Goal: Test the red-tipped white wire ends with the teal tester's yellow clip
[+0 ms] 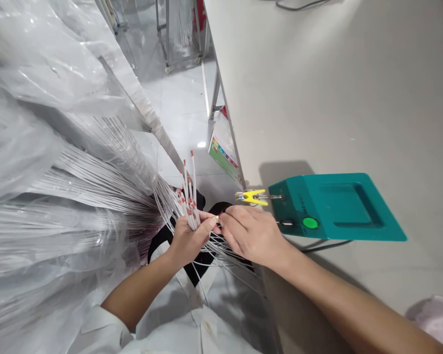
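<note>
Though many, red-tipped wires [193, 176] within tight left fingers [205, 229], right fingers [233, 222] alongside, grip unclear.

Wht cables [191, 199], reddish tips [192, 153], bunched approx. upright.

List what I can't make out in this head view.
Small piece between the left hand and right hand: mostly covered by their fingers.
Far ends of the white wires: veiled by plastic sheeting.
Print on the teal device: too small and blurred.
Black cable: cut off by the top edge.
Pale cloth-like thing: cut off by the right edge.
</note>
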Demonstrator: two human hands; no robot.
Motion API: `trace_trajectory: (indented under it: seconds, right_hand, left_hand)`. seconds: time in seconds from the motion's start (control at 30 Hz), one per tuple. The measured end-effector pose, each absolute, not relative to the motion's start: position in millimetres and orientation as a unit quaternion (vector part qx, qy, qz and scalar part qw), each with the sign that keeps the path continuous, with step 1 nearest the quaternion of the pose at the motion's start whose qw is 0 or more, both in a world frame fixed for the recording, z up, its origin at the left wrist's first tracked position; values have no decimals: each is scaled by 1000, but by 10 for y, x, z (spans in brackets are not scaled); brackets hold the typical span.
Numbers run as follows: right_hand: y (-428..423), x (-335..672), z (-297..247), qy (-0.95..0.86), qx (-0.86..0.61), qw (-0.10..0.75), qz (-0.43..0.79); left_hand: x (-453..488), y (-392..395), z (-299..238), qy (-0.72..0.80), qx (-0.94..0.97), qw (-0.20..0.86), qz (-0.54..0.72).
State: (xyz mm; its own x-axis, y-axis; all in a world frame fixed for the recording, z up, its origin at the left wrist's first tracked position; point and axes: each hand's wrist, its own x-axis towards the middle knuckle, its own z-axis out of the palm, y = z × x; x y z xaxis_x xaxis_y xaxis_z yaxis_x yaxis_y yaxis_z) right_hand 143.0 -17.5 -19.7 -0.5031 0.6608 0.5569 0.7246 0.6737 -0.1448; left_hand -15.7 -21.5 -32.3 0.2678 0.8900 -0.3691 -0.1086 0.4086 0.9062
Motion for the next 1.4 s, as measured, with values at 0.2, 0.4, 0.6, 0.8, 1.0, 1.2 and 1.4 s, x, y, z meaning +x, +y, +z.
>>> trace_trajectory:
  seconds: [0.2,0.4,0.6,0.8,1.0,1.2,1.4]
  right_hand:
    - [-186,1478,-166,-809,-456,341,148]
    - [-160,1428,-115,-705,-489,426,288]
    - [-192,1371,-192,-717,-484,437,246]
    - [-254,1354,-167,-702,-507,425,264]
    - [-224,1366,-132,-681,-514,459,248]
    - [-204,1337,-178,-724,-501,427,206]
    - [-188,1413,-255,-800,-486,350,21]
  left_hand:
    - [-157,-176,-255,504,387,667,390]
    - [-146,-188,-226,521,436,643,353]
    - [-121,-195,-208,508,458,649,332]
    - [-135,-193,-266,474,371,681,416]
    - [-147,-194,-278,480,394,677,395]
    - [-132,-199,-211,503,472,639,341]
    - [-130,-207,-247,511,439,646,358]
